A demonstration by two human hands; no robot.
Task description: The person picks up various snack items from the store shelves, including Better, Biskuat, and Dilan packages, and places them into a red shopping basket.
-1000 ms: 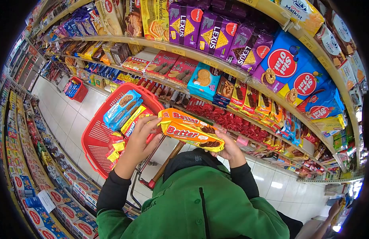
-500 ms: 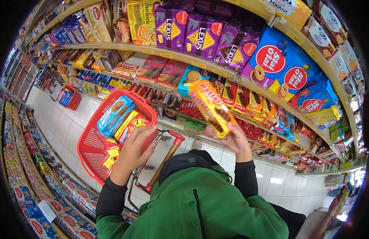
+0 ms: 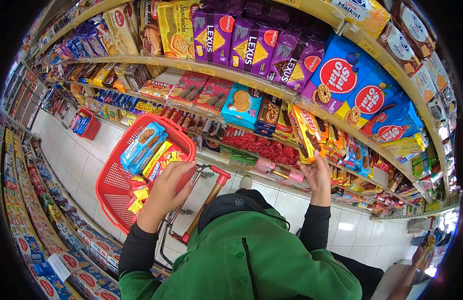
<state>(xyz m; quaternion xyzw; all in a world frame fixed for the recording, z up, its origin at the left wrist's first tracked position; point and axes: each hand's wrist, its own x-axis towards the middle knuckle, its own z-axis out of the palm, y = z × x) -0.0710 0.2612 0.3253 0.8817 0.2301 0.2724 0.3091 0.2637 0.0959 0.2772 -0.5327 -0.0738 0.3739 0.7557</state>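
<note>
Holding orange packaging (image 3: 306, 136) in right hand (image 3: 317, 174), two red baskets (image 3: 114, 186) in view

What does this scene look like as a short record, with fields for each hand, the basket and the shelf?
Right hand: grip on an orange packet, near the shelf
Left hand: empty, fingers apart; basket contact unclear
Red basket: blue packets, Biskuat packet, small red-and-yellow packets
Shelf goods: purple Lexus packs, Slai O'lai packs
Far basket: red, on the floor
</note>
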